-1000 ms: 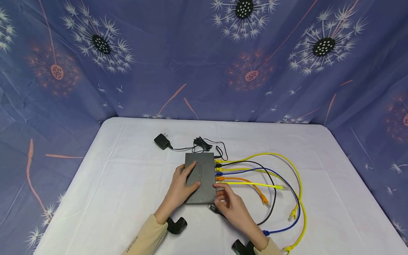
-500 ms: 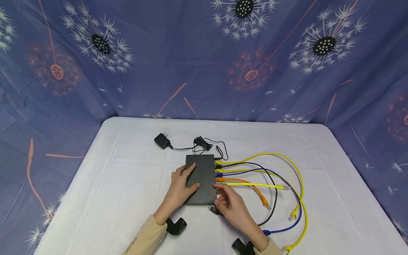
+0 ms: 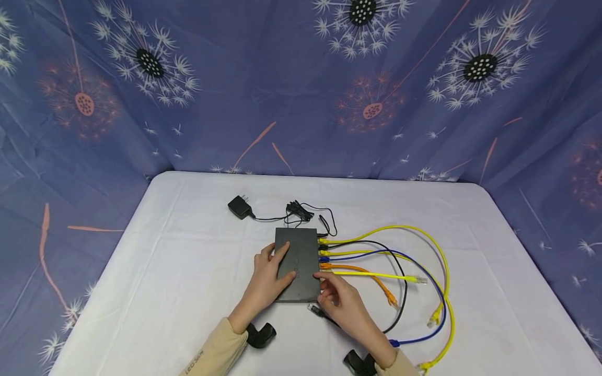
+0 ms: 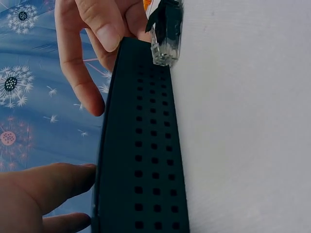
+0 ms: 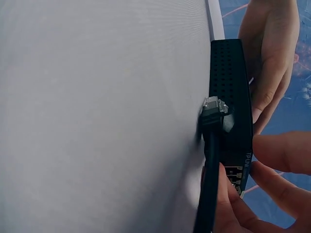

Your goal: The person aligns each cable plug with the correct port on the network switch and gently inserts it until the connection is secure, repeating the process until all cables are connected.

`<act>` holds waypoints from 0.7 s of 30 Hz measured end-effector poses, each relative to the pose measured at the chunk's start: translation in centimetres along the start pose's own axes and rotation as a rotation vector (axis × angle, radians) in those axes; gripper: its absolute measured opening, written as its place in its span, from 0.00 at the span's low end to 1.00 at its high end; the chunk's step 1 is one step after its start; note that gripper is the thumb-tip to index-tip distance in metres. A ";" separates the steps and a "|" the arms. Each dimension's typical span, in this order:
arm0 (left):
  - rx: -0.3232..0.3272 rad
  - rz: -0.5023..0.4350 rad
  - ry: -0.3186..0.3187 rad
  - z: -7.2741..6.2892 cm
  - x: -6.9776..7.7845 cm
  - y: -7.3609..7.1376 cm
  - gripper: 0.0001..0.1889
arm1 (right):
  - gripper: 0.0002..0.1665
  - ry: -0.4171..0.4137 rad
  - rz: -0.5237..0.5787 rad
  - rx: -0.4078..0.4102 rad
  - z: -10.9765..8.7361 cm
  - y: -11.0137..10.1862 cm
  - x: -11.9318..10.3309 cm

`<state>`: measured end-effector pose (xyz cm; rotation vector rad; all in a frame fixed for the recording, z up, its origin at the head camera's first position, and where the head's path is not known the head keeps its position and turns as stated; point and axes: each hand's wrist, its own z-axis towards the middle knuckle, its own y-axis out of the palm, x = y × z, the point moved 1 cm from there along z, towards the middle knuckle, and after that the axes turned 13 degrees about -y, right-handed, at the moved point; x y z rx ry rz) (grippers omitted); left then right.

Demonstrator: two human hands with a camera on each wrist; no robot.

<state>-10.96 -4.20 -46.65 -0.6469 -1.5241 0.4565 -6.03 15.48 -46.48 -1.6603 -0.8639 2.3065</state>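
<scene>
A dark grey TP-LINK network switch [image 3: 307, 256] lies on the white-covered table, its ports facing right. My left hand [image 3: 263, 279] rests on the switch's left side, thumb and index finger spread on its top. At the front right corner, my right hand [image 3: 344, 303] holds the edge, index finger [image 5: 279, 151] on top and other fingertips at the port side. Several Ethernet cables, yellow, black, blue and orange, run from the ports. A loose black Ethernet plug [image 3: 315, 309] lies by the front corner, its cable passing behind the right hand. That hand partly hides the nearest ports.
A black power adapter [image 3: 241, 207] lies behind the switch, its cord bundled [image 3: 298, 210] and leading to the switch's back right corner. The cables' far ends, such as a yellow plug [image 3: 432, 318], are spread on the right. A patterned blue curtain [image 3: 282, 78] surrounds the table.
Over the past second the switch has shifted very slightly toward me and to the right, with its cables. Both hands keep nearly the same position on it.
</scene>
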 end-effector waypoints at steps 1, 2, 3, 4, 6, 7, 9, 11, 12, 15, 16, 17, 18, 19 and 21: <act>-0.006 0.000 -0.004 0.0 0.0 0.0 0.33 | 0.28 -0.002 0.003 -0.005 0.0 0.0 0.0; -0.012 0.000 -0.005 -0.1 0.0 -0.1 0.32 | 0.27 -0.009 0.009 -0.010 0.0 -0.1 0.0; -0.017 0.001 -0.007 -0.1 0.0 -0.1 0.32 | 0.27 -0.020 0.011 -0.018 0.0 -0.2 -0.1; -0.024 -0.003 -0.009 -0.1 0.1 -0.2 0.32 | 0.27 -0.026 0.018 -0.028 0.0 -0.3 -0.1; -0.034 -0.012 -0.013 -0.2 0.2 -0.4 0.32 | 0.25 -0.034 0.018 -0.050 0.2 -0.6 -0.3; -0.033 -0.017 -0.013 -0.2 0.3 -0.6 0.32 | 0.25 -0.037 0.014 -0.060 0.3 -0.9 -0.4; -0.016 -0.020 -0.002 -0.2 0.6 -1.0 0.32 | 0.23 -0.033 -0.002 -0.068 0.6 -1.5 -0.6; 0.012 -0.021 0.019 -0.2 1.0 -1.5 0.33 | 0.21 -0.024 -0.025 -0.056 1.0 -2.3 -1.0; 0.029 -0.020 0.035 -0.1 1.3 -1.8 0.34 | 0.21 -0.027 -0.043 -0.042 1.2 -2.7 -1.2; 0.078 -0.012 0.088 -0.1 2.2 -2.7 0.35 | 0.20 -0.050 -0.095 0.030 2.0 -4.0 -1.8; 0.094 -0.004 0.107 -0.2 2.5 -3.0 0.35 | 0.20 -0.063 -0.116 0.058 2.3 -4.4 -2.0; 0.108 0.004 0.126 -0.2 2.8 -3.3 0.35 | 0.21 -0.080 -0.136 0.085 2.5 -4.8 -2.3; 0.118 0.014 0.138 -0.2 3.1 -3.6 0.35 | 0.21 -0.095 -0.154 0.111 2.8 -5.1 -2.6; 0.129 0.026 0.150 -0.3 3.4 -3.9 0.35 | 0.21 -0.109 -0.172 0.135 3.1 -5.5 -2.8; 0.149 0.055 0.165 -0.4 4.0 -4.4 0.36 | 0.23 -0.147 -0.217 0.172 3.5 -6.1 -3.3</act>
